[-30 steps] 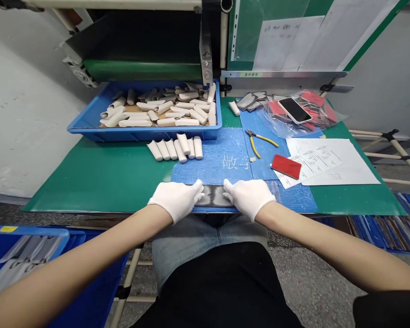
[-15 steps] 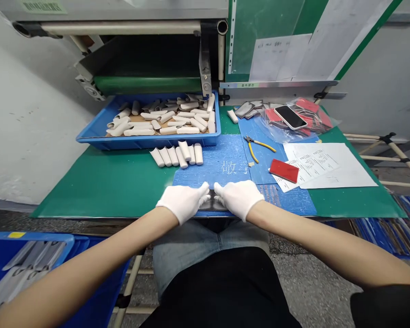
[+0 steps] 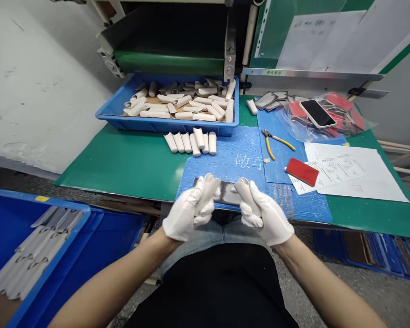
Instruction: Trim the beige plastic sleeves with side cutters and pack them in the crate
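Observation:
My left hand [image 3: 187, 210], in a white glove, is closed around a white hollow tube-shaped piece [image 3: 207, 193] with a slanted open end facing up. A matching white piece [image 3: 248, 196] is gripped in my gloved right hand [image 3: 269, 214]. Both are held tilted above the bench's front edge, a short gap apart. Between and behind the hands lies a dark grey flat pad [image 3: 228, 192] with a pale worn patch, on the blue sheet [image 3: 222, 168]. Several like pieces [image 3: 191, 142] stand in a row behind my left hand.
A blue tray [image 3: 167, 124] of white pieces sits under a green roller [image 3: 171, 63]. To the right are yellow-handled cutters [image 3: 276, 141], a red pad [image 3: 302, 171], papers [image 3: 365, 171], a phone [image 3: 317, 114] and a plastic bag [image 3: 358, 123]. Another blue bin [image 3: 84, 223] stands lower left.
Both hands have lifted and turned from the dark pad, bringing the open ends of the two white pieces into sight. The camera view has shifted, with the bench contents appearing higher and farther right.

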`<state>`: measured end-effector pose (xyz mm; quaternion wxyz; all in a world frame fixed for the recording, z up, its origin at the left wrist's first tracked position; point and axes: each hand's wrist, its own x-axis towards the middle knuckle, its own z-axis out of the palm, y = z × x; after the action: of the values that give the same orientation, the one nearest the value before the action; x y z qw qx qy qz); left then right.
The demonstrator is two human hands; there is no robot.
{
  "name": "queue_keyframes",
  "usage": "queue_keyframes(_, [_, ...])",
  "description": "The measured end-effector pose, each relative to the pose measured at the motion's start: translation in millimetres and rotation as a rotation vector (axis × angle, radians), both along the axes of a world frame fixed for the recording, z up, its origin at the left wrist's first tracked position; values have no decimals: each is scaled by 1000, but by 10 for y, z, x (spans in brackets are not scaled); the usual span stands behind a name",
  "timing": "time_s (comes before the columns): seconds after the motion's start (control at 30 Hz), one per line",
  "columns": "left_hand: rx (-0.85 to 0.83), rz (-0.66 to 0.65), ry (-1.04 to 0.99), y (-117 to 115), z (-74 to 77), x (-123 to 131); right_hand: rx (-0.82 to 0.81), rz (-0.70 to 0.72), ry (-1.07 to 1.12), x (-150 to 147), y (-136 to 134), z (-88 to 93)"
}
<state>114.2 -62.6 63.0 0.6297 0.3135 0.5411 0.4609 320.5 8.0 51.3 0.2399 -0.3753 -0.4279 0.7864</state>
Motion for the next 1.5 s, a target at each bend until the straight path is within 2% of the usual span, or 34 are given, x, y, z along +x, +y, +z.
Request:
queue_keyframes(0.07, [-123,-13,-475,63,-134,135,-330,-10,282,-138,-53,-145])
queue_keyframes(0.13, [-182,6,-712,90,-215,240,-481,2,426,-228,-91,-240])
queue_keyframes(0.23, [-175,44,-826,94,-256,320,-526,-7,505,-282,-105,-281])
queue_keyframes(0.33, [-146,7,-787,94,-288,298,-486,18,493,-267,-80,-282])
queue_keyframes(0.43, [-64,11,-605,73,-318,137,-420,-62,426,-163,-29,-300])
queue_keyframes(0.57, [66,65,-160,-41,-229,-297,-266,-233,347,112,55,-303])
queue_keyframes(0.67, [73,70,86,-137,-97,-610,-60,-235,240,319,102,-272])
queue_keyframes(0.77, [76,73,316,-184,-51,-768,75,-203,22,463,116,-258])
queue_keyframes(0.87, [105,27,616,-175,-129,-786,158,-172,-178,557,106,-273])
queue_keyframes(0.97, [67,-102,1020,-93,-217,-716,252,-41,-361,599,112,-274])
queue_keyframes(1.03, [-31,-184,1384,5,-219,-633,413,29,-599,580,141,-254])
queue_keyframes(1.13, [-81,-317,1817,179,-144,-496,802,131,-1117,477,220,-198])
queue_keyframes(1.2, [-33,-404,1924,273,-94,-428,990,229,-1343,388,274,-156])
queue_keyframes(1.27, [-22,-461,1948,314,-70,-392,1060,306,-1448,310,305,-122])
queue_keyframes(1.37, [-78,-496,1922,270,-55,-391,1015,370,-1529,249,287,-86])
queue_keyframes(1.5, [-239,-593,1793,201,31,-438,945,494,-1502,228,255,-5])
